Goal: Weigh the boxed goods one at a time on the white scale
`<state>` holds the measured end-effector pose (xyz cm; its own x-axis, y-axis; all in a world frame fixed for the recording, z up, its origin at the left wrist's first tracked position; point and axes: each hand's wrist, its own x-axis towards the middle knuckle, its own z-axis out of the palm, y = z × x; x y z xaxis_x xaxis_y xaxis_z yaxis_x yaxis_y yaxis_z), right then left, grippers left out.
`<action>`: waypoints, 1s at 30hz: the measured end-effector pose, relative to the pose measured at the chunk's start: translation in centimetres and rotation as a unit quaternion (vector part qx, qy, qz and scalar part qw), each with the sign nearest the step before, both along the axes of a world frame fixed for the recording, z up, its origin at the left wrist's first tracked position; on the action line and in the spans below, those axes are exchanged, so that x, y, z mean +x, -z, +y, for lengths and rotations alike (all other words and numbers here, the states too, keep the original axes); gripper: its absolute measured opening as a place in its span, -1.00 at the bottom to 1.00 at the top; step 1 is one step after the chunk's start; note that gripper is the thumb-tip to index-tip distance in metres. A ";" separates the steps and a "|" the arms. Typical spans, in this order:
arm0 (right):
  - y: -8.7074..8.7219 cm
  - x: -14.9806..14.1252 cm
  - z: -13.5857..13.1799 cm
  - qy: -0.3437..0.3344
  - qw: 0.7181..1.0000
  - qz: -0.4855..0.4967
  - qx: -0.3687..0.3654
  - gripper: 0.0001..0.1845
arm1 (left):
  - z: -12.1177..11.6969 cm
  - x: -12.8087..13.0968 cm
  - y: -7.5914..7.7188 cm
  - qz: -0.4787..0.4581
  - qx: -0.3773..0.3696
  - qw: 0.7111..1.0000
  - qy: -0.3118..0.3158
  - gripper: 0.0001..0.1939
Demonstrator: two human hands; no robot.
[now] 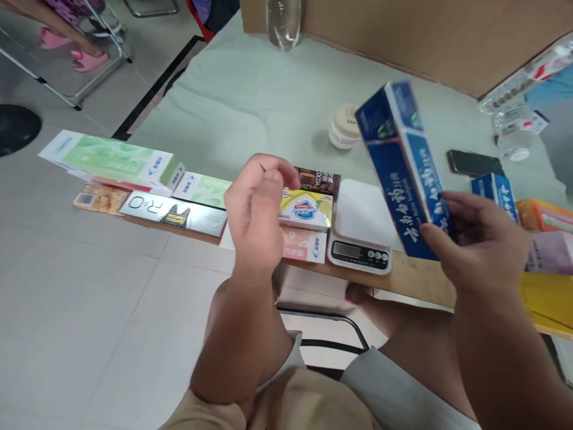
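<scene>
One blue box (394,185), scale's (360,212) 2 o'clock, clamped at lower end by right hand (487,245), likely keeping print visible. Left hand (257,209) curled, scale's 9 o'clock, near yellow box (308,209); can't tell if fingertips meet.

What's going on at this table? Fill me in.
A seated person's right hand holds a blue Yunnan Baiyao box, raised and tilted, just right of the white digital scale. The left hand is loosely curled over a row of product boxes, with nothing visible in it. That row includes a yellow soap box and a silver box. Beyond the scale, a jar and a black phone rest on the cloth-covered table.
</scene>
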<state>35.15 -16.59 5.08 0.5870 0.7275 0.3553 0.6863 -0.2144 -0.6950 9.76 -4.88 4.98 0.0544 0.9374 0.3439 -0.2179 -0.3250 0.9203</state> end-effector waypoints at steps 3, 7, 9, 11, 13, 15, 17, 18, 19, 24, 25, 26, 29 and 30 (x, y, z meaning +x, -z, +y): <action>2.4 0.9 -1.8 0.042 0.997 -0.014 -0.062 -0.50 | -1.1 3.1 -0.2 0.058 -0.002 0.996 0.068 -0.72; 3.0 0.6 -1.1 0.018 0.995 0.013 -0.102 -0.51 | -2.3 7.2 -0.1 0.231 -0.029 0.955 0.181 -0.82; 2.8 0.6 -0.8 0.009 0.993 0.032 -0.110 -0.52 | -2.9 8.6 -0.1 0.302 -0.028 0.934 0.191 -0.82; 2.8 1.0 -0.8 -0.019 0.992 0.072 -0.104 -0.55 | -3.6 9.3 -0.1 0.350 -0.017 0.920 0.178 -0.78; 3.3 1.7 -1.1 -0.059 0.987 0.132 -0.065 -0.60 | -4.3 9.7 -0.2 0.371 0.006 0.913 0.170 -0.72; 4.4 2.5 -1.6 -0.086 0.980 0.180 -0.013 -0.66 | -5.0 10.0 0.0 0.376 0.031 0.912 0.162 -0.65; 5.6 3.1 -2.1 -0.095 0.975 0.199 0.023 -0.70 | -5.4 10.4 0.6 0.383 0.046 0.913 0.133 -0.61; 6.2 3.2 -2.4 -0.097 0.974 0.203 0.035 -0.72 | -5.6 10.8 1.1 0.387 0.044 0.914 0.116 -0.59; 6.7 3.3 -2.5 -0.101 0.973 0.204 0.046 -0.73 | -5.8 11.1 1.7 0.390 0.039 0.914 0.102 -0.57; 7.7 3.2 -2.3 -0.129 0.970 0.192 0.070 -0.69 | -7.1 12.8 4.2 0.363 -0.005 0.928 0.081 -0.35; 7.7 3.2 -2.2 -0.133 0.969 0.195 0.078 -0.68 | -7.3 13.0 4.4 0.353 -0.019 0.932 0.083 -0.30; 7.7 3.3 -2.1 -0.137 0.967 0.199 0.084 -0.67 | -7.3 13.1 4.5 0.343 -0.035 0.935 0.090 -0.26; 7.3 3.4 -1.9 -0.143 0.963 0.215 0.081 -0.65 | -7.1 13.2 4.6 0.314 -0.064 0.941 0.108 -0.21; 7.2 3.4 -1.8 -0.142 0.963 0.220 0.071 -0.64 | -6.9 13.1 4.6 0.306 -0.064 0.943 0.111 -0.20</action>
<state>38.54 -18.44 -2.10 0.4885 0.8429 0.2255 0.3358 0.0569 -0.9402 22.89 -11.73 0.38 0.4057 0.9114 0.0690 0.3181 -0.2116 0.9241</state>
